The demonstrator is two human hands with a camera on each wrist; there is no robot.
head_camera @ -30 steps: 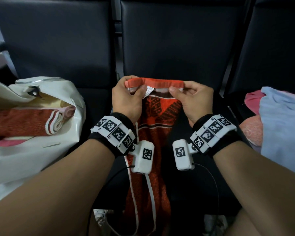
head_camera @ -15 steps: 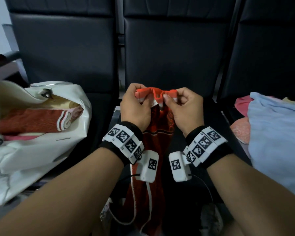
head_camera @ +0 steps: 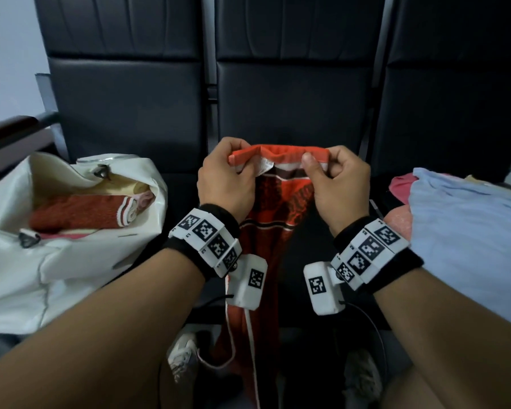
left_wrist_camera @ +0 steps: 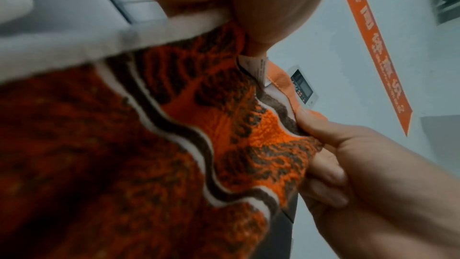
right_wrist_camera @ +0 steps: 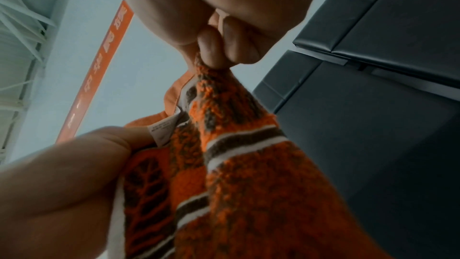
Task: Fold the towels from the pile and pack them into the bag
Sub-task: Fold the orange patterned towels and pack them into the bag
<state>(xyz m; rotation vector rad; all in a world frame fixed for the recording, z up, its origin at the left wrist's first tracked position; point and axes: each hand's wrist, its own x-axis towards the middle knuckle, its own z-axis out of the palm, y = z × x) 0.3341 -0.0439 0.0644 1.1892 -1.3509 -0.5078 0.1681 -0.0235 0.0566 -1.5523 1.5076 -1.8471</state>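
The orange towel (head_camera: 273,219) hangs in front of me over the middle seat, its top hem pulled level at about twelve o'clock from my wrists, the rest dropping long and narrow toward the floor between my knees. I hold it up by the hem so its own weight draws it straight and I can line up the edges before the next fold. My left hand (head_camera: 226,184) pinches the hem's left corner between thumb and curled fingers; my right hand (head_camera: 338,187) pinches the right corner the same way, thumb on the near face. The small care label (head_camera: 266,166) sits just under the hem between my two grips. In the wrist views the pile bunches where each hand closes on it, so the cloth looks doubled there.

At nine o'clock the white bag (head_camera: 71,261) lies open on the next seat, its mouth turned toward me, with a folded rust-red towel (head_camera: 80,215) already inside; I judge it is kept gaping so each towel can slide straight in. At three o'clock the pile (head_camera: 460,219) waits, a light blue towel on top of pink ones.
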